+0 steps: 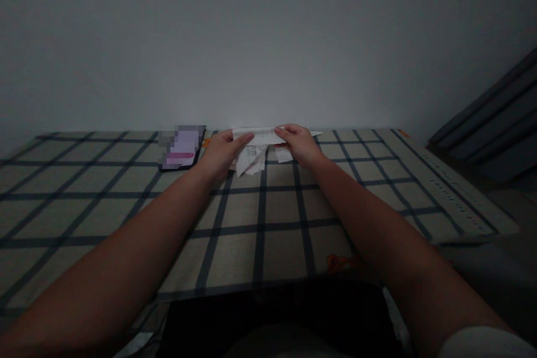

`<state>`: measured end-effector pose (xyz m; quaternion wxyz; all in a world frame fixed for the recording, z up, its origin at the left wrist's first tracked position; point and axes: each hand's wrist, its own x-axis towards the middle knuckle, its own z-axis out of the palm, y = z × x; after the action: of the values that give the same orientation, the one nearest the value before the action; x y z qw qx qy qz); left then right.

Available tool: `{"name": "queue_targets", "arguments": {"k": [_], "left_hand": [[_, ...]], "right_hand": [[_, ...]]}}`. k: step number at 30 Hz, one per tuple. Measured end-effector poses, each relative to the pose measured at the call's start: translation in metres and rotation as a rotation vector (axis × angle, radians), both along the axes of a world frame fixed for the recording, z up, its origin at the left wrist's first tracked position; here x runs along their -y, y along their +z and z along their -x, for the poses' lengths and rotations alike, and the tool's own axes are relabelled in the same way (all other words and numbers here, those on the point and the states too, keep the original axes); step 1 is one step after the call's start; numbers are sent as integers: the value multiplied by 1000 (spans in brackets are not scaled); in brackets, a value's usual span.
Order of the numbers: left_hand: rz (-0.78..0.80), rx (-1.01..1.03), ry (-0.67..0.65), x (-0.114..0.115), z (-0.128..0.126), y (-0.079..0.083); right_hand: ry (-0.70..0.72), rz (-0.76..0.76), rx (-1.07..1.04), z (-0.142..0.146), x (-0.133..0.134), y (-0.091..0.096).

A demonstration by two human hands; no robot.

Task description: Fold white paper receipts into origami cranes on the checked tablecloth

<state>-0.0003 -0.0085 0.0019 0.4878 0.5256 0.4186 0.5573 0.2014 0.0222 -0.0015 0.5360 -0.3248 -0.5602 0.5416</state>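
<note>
Both my arms reach far forward over a checked tablecloth (260,224). My left hand (220,151) and my right hand (297,142) each pinch one end of a white folded slip of paper (262,135), held level just above the cloth near the wall. Under it lie a few more white printed slips (251,161), crumpled and overlapping. My fingers are closed on the paper from both sides.
A phone (181,148) with a lit screen lies flat on the cloth to the left of my left hand. A pale wall rises right behind the table. The table's right edge (461,201) runs diagonally, with dark slats beyond it at far right.
</note>
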Motion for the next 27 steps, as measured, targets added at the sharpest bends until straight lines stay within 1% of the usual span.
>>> {"name": "queue_targets", "arguments": {"k": [3,9,15,19,24,27], "left_hand": [[5,24,-5,-1,0,0],[18,11,44,-3,1,-1],[2,31,2,-4,3,-3],[-15,38,35,-5,5,-4],[29,23,84,-5,3,-2],[12,-7,81,-3,0,0]], "right_hand": [[32,14,-38,0,1,1],[68,8,-67,0,-1,-1],[60,23,-80,2,-1,1],[49,31,-61,3,1,2],[51,-1,-37,2,2,2],[26,7,-20,2,2,3]]}}
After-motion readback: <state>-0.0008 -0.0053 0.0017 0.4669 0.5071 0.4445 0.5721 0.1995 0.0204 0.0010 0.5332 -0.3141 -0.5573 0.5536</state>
